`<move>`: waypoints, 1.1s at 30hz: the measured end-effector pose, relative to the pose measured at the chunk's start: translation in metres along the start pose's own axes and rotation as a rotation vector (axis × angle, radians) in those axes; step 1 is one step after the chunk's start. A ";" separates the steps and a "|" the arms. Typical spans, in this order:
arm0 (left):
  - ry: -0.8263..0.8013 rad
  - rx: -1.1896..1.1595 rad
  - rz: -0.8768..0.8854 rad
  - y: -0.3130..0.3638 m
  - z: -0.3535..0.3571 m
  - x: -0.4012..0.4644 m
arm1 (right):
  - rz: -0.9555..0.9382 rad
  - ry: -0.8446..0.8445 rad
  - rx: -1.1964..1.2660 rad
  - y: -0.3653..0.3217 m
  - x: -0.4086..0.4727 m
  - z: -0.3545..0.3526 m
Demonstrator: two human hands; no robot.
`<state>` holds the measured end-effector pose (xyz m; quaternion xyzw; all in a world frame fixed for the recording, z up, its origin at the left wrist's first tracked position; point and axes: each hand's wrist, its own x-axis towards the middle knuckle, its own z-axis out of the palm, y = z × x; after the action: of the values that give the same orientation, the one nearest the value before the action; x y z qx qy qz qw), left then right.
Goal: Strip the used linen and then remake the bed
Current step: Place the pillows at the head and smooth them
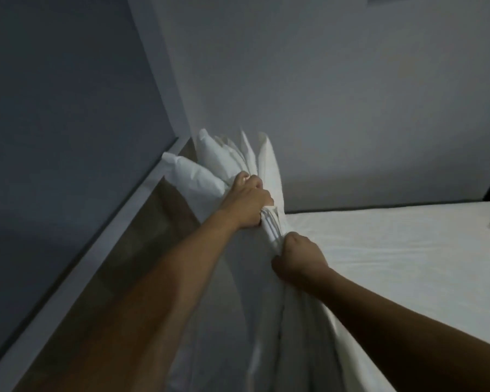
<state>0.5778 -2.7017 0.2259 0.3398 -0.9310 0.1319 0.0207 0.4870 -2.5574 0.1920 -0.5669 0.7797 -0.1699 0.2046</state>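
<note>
From the head view, both arms reach forward at the near left corner of the bed. The left hand (pixel 245 200) is curled tight round a gathered bunch of white sheet (pixel 269 222), whose loose folds fan upward above the fist toward the wall (pixel 337 94). The right hand (pixel 299 257) grips the same twisted bunch just below, its fingers closed round the cloth; the 2 fists sit near each other with a short rope of fabric between them. Below the hands the sheet hangs down along the mattress edge. To the right the mattress (pixel 393 264) lies covered in smooth white fabric, its far edge meeting the wall. To the left a strip of wooden floor (pixel 142 250) runs between the bed and a white skirting board (pixel 77 267).
</note>
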 end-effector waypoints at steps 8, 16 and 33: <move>-0.165 -0.681 -0.859 -0.054 0.080 -0.121 | 0.166 -0.232 0.288 -0.056 0.089 0.131; -0.563 -0.993 -1.150 -0.016 0.147 -0.209 | 0.195 -0.339 0.462 -0.101 0.132 0.191; -0.421 -0.449 -0.928 0.042 0.157 -0.195 | 0.284 -0.395 0.437 -0.071 0.212 0.234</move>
<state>0.7087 -2.5897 0.0401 0.7203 -0.6730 -0.1637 -0.0380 0.6069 -2.7884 0.0001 -0.4170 0.7413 -0.1898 0.4904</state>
